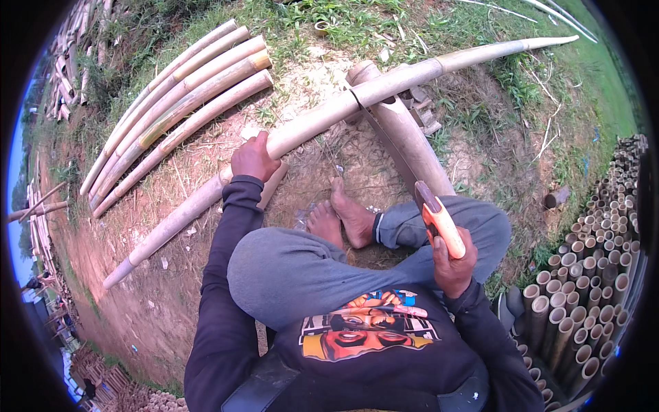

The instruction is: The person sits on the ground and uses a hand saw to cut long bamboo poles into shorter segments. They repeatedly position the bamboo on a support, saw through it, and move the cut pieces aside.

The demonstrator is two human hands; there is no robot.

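Note:
A long pale bamboo pole (pixel 316 118) slants across the view from lower left to upper right. My left hand (pixel 255 158) is closed over it, left of its middle. My right hand (pixel 454 262) grips the orange handle of a hand saw (pixel 445 226). The saw's long dark blade (pixel 391 144) runs away from me, and its far end meets the pole at a dark line across the bamboo. Beneath the pole there, a thicker bamboo piece (pixel 419 151) lies slanting toward my leg. Whether the cut goes right through cannot be made out.
Several cut bamboo lengths (pixel 199 86) lie side by side at the upper left. Many short bamboo tubes (pixel 570 302) stand bundled at the lower right. Small offcuts (pixel 427 113) lie by the thick piece. My bare feet (pixel 353 213) rest on the dirt below the pole.

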